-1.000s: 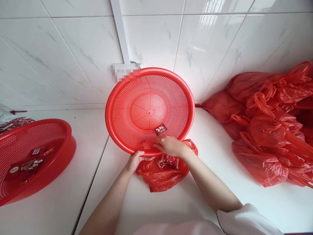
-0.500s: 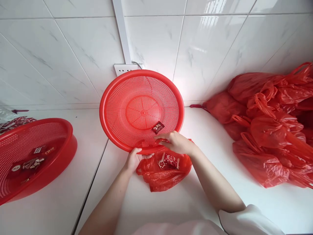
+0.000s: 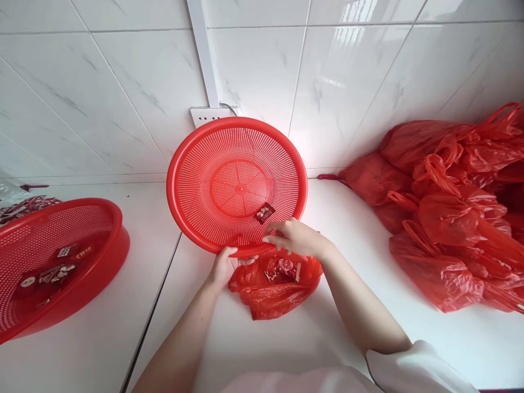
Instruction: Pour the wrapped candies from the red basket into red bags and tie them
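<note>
A red perforated plastic basket is tilted towards me, its near rim above an open red plastic bag. My left hand is closed on that rim, thumb on top and fingers beneath. Over the right part of the near rim is my right hand, its fingers bent with thumb and index close together. Whether it grips the rim, the bag's edge or something small is hidden. One small dark-red wrapped packet lies inside the basket, just beyond my right fingertips. Red-and-white packets show in the bag's mouth.
Another red basket with several dark packets stands at the left, more packets behind it. Filled red bags are piled at the right. Behind the basket, a power socket is on the tiled wall.
My right index finger, stretched towards the packet before, is now bent, and the hand has drawn back slightly. The packets in the bag's mouth look slightly shifted. My left hand and the basket stay put.
</note>
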